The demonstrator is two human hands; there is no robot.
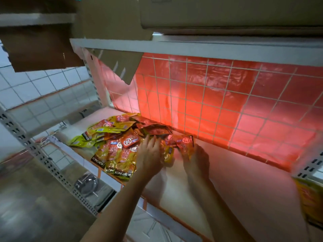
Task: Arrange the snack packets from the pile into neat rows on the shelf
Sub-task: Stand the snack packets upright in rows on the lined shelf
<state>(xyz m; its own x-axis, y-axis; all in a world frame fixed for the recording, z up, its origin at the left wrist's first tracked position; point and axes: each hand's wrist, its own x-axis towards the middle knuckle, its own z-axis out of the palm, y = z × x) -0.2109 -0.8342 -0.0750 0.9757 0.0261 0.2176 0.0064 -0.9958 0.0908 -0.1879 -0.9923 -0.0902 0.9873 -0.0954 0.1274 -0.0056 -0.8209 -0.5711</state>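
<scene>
A loose pile of yellow-and-red snack packets (113, 137) lies on the left half of the white shelf (244, 172). My left hand (150, 154) rests with straight fingers on the pile's right edge, touching a packet. My right hand (197, 159) holds a red packet (185, 144) at the pile's right end, fingers curled under it. Motion blur hides the fingertips. More packets (309, 198) show at the far right edge, blurred.
A white wire grid (209, 102) with red sheeting behind forms the shelf's back. An upper shelf (192, 48) with cardboard boxes (227, 13) hangs overhead. A perforated metal upright (43, 158) stands at left, a metal bowl (86, 185) below it.
</scene>
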